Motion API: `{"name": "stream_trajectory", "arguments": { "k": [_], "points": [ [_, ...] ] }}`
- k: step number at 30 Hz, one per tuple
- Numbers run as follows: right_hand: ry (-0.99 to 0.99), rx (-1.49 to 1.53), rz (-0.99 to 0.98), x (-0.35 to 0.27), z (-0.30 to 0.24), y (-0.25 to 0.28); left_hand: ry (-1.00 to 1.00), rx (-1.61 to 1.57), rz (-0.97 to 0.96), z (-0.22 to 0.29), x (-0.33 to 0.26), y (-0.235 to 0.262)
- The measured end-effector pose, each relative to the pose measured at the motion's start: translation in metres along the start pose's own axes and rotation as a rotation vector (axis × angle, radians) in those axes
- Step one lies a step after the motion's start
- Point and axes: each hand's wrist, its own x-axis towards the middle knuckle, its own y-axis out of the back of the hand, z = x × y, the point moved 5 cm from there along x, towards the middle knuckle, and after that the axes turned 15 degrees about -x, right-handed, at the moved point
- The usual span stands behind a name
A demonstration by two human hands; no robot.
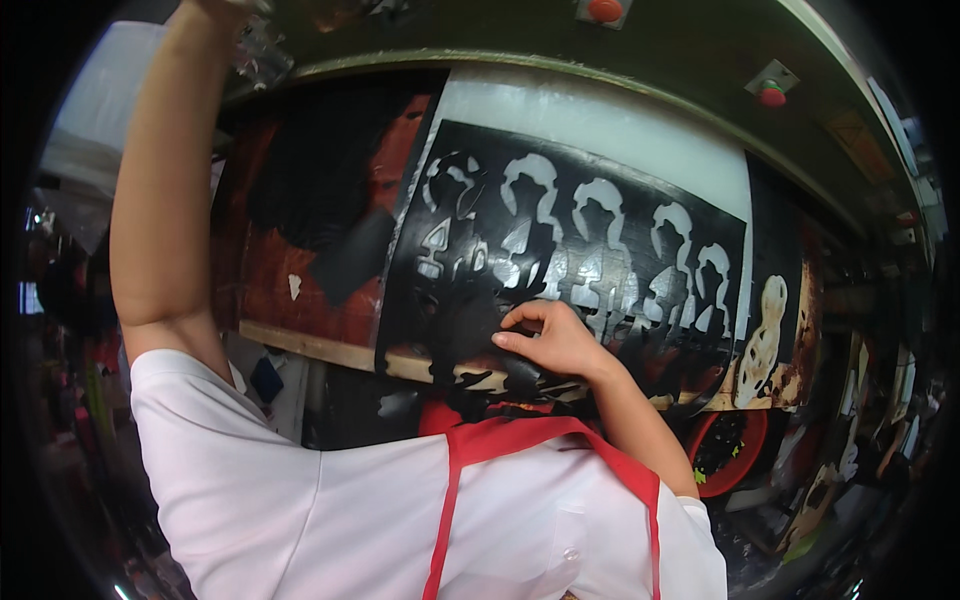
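Observation:
A black sheet [400, 290] with a row of cut-out shapes lies across a pale board [600, 115]. Over its near edge is my right hand [550, 338], thumb and forefinger pinched together at a matte black cut piece [465, 325]. The piece looks slightly blurred, so its full outline cannot be made out. My left arm reaches up at the far left. At the top edge, only part of my left hand [235, 5] shows, beside a clear and metal fitting [262, 55] on the machine; its fingers are hidden.
The green machine beam [480, 30] spans the far side, bearing a red button [605, 10] and another red knob [770, 95]. More black material [310, 180] lies on the reddish board at left. At right are a stained pale template [762, 345] and a red basin [758, 455] of black scraps.

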Motion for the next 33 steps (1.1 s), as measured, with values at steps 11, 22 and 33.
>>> {"name": "stream_trajectory", "arguments": {
  "k": [11,22,33],
  "points": [
    [0.058,0.822,-0.423,0.051,0.012,-0.049,-0.062,0.219,-0.912,-0.044,-0.362,-0.046],
    [0.027,0.498,-0.218,0.039,-0.020,-0.041,0.835,-0.072,-0.007,-0.076,-0.350,-0.023],
    [-0.251,0.386,-0.068,0.038,-0.018,-0.053,1.415,-0.487,0.012,-0.084,-0.366,-0.055]
  ]
}}
